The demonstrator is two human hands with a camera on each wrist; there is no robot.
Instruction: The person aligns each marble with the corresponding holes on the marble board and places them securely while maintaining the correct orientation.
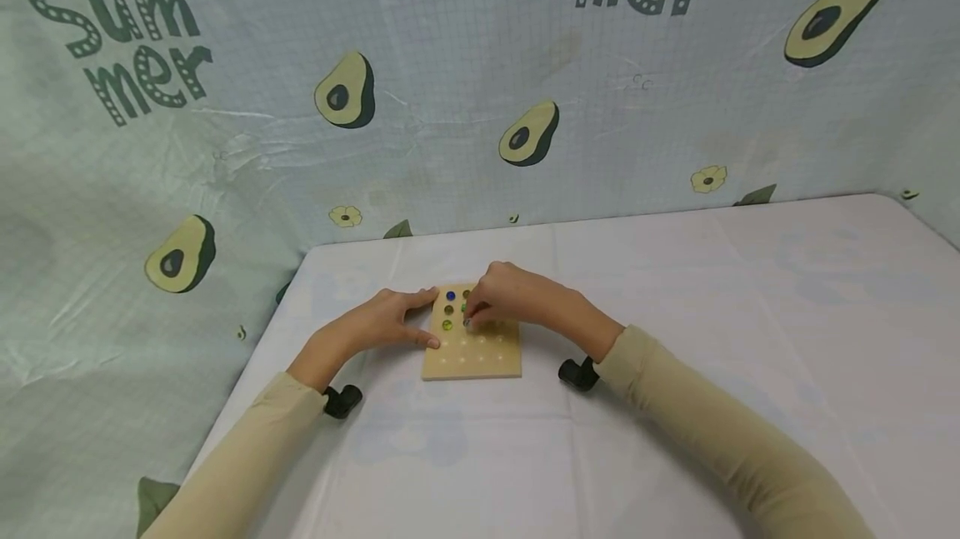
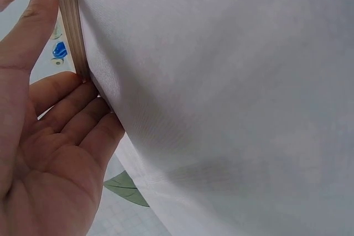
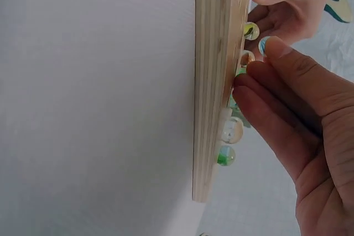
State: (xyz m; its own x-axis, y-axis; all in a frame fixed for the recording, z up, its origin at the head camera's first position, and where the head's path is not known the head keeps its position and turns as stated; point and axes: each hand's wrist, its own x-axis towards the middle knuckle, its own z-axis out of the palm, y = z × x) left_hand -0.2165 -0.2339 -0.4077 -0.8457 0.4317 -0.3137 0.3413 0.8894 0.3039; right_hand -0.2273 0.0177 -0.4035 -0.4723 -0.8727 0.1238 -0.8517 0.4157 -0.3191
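Wooden board (image 1: 472, 351) on the white bench (image 1: 675, 289): right hand (image 1: 510, 297) seemingly pinches a marble (image 3: 241, 71); left hand (image 1: 382, 322), fingers (image 2: 77, 111) straight, steadies its edge.

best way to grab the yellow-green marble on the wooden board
Pinch the yellow-green marble from straight above, at the rounded top standing proud of its hole in the wooden board. Its lower half sits sunk in the dimple, and the left hand blocks the board's left edge.
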